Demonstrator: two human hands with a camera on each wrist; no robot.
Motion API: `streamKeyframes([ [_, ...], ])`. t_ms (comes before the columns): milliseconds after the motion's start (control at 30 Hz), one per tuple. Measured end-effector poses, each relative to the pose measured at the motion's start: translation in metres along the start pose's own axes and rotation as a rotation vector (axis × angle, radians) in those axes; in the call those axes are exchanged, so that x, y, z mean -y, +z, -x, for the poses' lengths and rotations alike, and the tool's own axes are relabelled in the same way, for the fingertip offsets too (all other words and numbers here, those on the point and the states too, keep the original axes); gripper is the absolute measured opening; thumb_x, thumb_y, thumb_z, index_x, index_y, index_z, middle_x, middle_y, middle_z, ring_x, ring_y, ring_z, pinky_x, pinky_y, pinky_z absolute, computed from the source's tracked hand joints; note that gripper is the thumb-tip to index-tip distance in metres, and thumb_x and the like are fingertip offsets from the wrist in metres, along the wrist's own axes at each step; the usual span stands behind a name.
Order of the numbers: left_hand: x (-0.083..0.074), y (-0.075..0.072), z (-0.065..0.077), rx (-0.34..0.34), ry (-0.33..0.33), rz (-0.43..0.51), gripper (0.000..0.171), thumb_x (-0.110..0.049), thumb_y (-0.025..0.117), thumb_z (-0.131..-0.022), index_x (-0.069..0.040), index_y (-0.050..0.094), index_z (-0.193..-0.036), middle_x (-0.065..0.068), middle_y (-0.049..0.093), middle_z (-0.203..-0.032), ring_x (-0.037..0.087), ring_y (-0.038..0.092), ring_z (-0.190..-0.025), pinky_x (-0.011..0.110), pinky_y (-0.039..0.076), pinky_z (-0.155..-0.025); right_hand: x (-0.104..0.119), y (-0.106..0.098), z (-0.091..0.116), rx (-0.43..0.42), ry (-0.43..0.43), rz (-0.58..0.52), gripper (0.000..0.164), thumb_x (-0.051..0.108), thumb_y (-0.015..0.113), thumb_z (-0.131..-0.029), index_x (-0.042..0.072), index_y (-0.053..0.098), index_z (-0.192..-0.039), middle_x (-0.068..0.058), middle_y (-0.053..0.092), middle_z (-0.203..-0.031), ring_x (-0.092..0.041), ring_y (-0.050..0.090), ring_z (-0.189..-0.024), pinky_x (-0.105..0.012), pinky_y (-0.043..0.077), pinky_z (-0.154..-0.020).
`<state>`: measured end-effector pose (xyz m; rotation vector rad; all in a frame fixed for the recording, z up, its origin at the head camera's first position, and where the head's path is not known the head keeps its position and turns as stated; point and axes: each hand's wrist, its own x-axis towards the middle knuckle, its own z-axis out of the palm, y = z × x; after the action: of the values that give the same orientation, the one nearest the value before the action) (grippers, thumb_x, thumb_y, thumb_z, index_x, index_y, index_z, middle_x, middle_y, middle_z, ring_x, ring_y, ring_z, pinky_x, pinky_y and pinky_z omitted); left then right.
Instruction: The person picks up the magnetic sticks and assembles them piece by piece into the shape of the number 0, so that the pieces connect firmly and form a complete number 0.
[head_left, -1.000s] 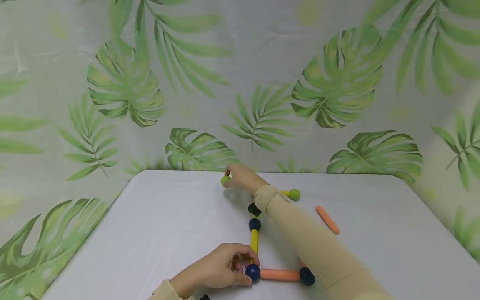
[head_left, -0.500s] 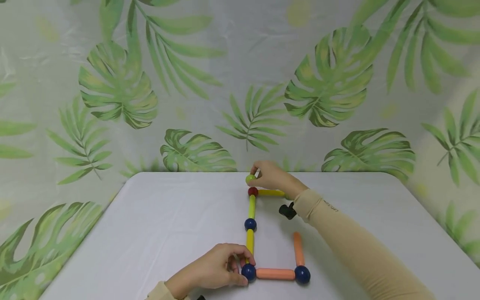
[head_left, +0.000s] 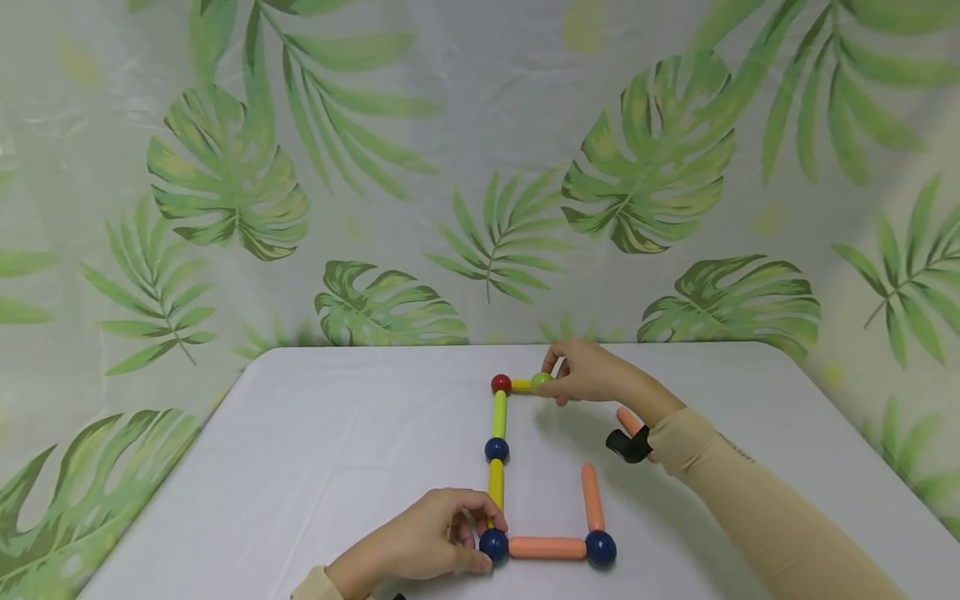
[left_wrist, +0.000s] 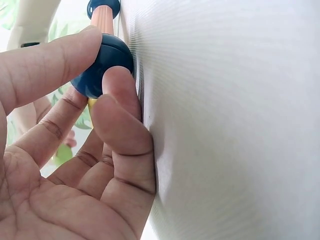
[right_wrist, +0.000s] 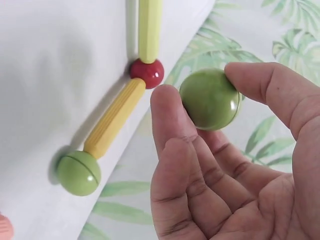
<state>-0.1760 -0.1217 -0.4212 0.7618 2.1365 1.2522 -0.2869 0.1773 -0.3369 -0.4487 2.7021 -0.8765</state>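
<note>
My left hand [head_left: 431,533] holds a navy ball [head_left: 494,546] at the near left corner of a frame of toy rods and balls, thumb and fingers around it. From that ball a yellow rod [head_left: 497,483] runs away and a coral rod [head_left: 547,547] runs right to another navy ball [head_left: 600,547]. My right hand [head_left: 596,372] pinches a loose green ball [right_wrist: 207,100] between thumb and fingertips, raised off the table. Below it a yellow rod [right_wrist: 115,117] links a red ball [right_wrist: 147,73] to a second green ball [right_wrist: 79,173], hidden by my hand in the head view.
A lime rod [head_left: 499,414] and a middle navy ball [head_left: 497,450] continue the left side. An upright-pointing coral rod [head_left: 592,496] leaves the right navy ball. Another coral rod [head_left: 628,419] lies partly behind my right wrist. A leaf-print cloth [head_left: 405,167] hangs behind the white table [head_left: 337,433].
My right hand has carried the green ball rightward from left of the frame, past the red ball, to over the far yellow rod. My left hand keeps its hold on the navy ball.
</note>
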Motion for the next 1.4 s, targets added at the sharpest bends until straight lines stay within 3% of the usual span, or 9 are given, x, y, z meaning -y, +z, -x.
streamKeyframes([
  [333, 0.001, 0.0, -0.002, 0.008, -0.01, 0.003, 0.031, -0.007, 0.09, -0.086, -0.023, 0.075, -0.107, -0.006, 0.066, -0.098, 0.005, 0.057, -0.071, 0.018, 0.045, -0.064, -0.021, 0.009, 0.027, 0.022, 0.01, 0.049, 0.034, 0.038, 0.08, -0.095, 0.009, 0.071, -0.11, -0.002, 0.076, -0.08, -0.022, 0.071, -0.077, -0.03, 0.048, -0.073],
  [733, 0.002, 0.0, -0.003, 0.009, 0.001, 0.006, 0.032, -0.006, 0.09, -0.085, -0.022, 0.075, -0.109, -0.003, 0.066, -0.099, 0.005, 0.057, -0.072, 0.018, 0.046, -0.064, -0.048, 0.009, 0.045, 0.04, -0.023, -0.018, 0.027, 0.031, 0.081, -0.095, 0.009, 0.075, -0.109, 0.001, 0.076, -0.081, -0.015, 0.067, -0.074, -0.031, 0.051, -0.067],
  [1033, -0.002, 0.0, -0.001, 0.014, -0.003, 0.007, 0.031, -0.007, 0.089, -0.086, -0.021, 0.075, -0.11, -0.003, 0.065, -0.098, 0.004, 0.056, -0.072, 0.017, 0.046, -0.064, -0.058, 0.013, 0.058, 0.082, -0.013, -0.019, 0.029, 0.028, 0.08, -0.096, 0.005, 0.075, -0.113, 0.0, 0.079, -0.084, -0.016, 0.073, -0.075, -0.03, 0.054, -0.074],
  [1167, -0.003, 0.0, -0.001, 0.012, 0.005, 0.002, 0.031, -0.007, 0.09, -0.086, -0.021, 0.075, -0.109, -0.003, 0.065, -0.098, 0.004, 0.056, -0.072, 0.017, 0.046, -0.064, -0.06, 0.014, 0.062, 0.07, 0.004, -0.039, 0.029, 0.027, 0.081, -0.096, 0.005, 0.075, -0.114, 0.001, 0.078, -0.083, -0.016, 0.069, -0.07, -0.029, 0.053, -0.065],
  [1300, -0.002, 0.0, -0.001, 0.01, 0.008, 0.006, 0.031, -0.007, 0.089, -0.086, -0.02, 0.075, -0.11, -0.003, 0.065, -0.098, 0.003, 0.056, -0.072, 0.017, 0.046, -0.064, -0.062, 0.016, 0.064, 0.072, 0.038, -0.055, 0.028, 0.027, 0.081, -0.096, 0.007, 0.075, -0.115, 0.001, 0.076, -0.082, -0.011, 0.056, -0.055, -0.027, 0.044, -0.05],
  [1400, -0.001, 0.001, -0.001, 0.009, 0.004, 0.011, 0.031, -0.007, 0.089, -0.086, -0.021, 0.075, -0.11, -0.003, 0.065, -0.098, 0.004, 0.056, -0.072, 0.017, 0.046, -0.064, -0.062, 0.018, 0.065, 0.08, 0.058, -0.062, 0.027, 0.028, 0.081, -0.097, 0.008, 0.075, -0.115, 0.001, 0.075, -0.082, -0.009, 0.05, -0.051, -0.025, 0.041, -0.048],
])
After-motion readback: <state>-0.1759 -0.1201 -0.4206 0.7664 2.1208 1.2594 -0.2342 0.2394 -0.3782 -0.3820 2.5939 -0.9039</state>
